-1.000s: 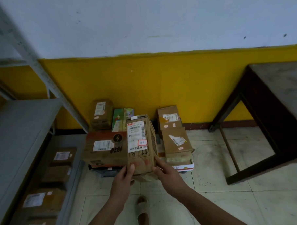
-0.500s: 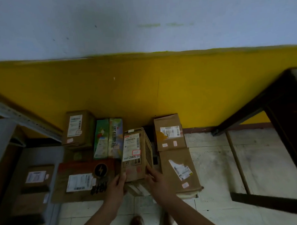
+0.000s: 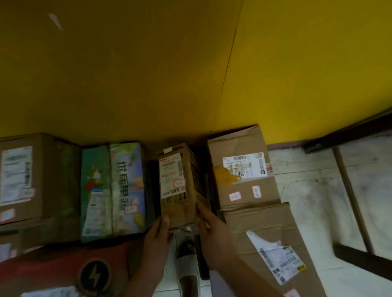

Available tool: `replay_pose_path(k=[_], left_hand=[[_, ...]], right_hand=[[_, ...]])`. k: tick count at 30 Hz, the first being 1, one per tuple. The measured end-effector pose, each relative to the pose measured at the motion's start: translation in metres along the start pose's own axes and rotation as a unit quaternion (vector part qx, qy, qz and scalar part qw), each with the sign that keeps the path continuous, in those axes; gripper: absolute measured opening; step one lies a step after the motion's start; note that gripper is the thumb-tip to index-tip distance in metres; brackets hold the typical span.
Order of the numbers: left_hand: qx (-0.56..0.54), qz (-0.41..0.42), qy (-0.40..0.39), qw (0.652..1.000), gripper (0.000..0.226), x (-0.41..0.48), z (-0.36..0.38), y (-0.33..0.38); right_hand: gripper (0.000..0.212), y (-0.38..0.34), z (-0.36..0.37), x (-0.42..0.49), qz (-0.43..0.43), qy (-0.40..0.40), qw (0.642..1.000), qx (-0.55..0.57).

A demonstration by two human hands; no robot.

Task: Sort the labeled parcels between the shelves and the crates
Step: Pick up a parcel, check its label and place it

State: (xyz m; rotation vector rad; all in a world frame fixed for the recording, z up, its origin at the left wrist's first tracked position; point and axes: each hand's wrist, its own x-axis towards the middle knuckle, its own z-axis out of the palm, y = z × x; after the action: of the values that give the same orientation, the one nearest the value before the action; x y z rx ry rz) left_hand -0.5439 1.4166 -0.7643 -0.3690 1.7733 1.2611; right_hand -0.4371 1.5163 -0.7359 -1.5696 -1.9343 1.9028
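Careful: your left hand (image 3: pixel 159 235) and right hand (image 3: pixel 213 233) clamp only the near end of the parcel (image 3: pixel 179 189), centre frame between the printed box (image 3: pixel 112 190) and a carton (image 3: pixel 243 168), so it could tip or snag.

lightning bolt emblem (image 3: pixel 94 275) on red box (image 3: pixel 49 260)

Left hand (image 3: pixel 158 236), right hand (image 3: pixel 214 228) bare; forearms bare; pale broad-strap slide sandal (image 3: pixel 188 268) on foot
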Motion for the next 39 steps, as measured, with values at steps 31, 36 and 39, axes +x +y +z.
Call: replay_pose_path(k=[31,36,39], left_hand=[[0.095,-0.024,-0.063,0.993,0.033,0.042,0.004,-0.048],[0.111,-0.014,-0.069,0.991,0.035,0.049,0.01,-0.039],[0.124,-0.006,-0.075,0.989,0.036,0.05,0.017,-0.037]], right_hand=[[0.059,0.049,0.054,-0.008,0.05,0.099,0.985,-0.134],[0.063,0.049,0.054,-0.003,0.052,0.099,0.987,-0.115],[0.062,0.05,0.048,0.001,0.033,0.111,0.987,-0.109]])
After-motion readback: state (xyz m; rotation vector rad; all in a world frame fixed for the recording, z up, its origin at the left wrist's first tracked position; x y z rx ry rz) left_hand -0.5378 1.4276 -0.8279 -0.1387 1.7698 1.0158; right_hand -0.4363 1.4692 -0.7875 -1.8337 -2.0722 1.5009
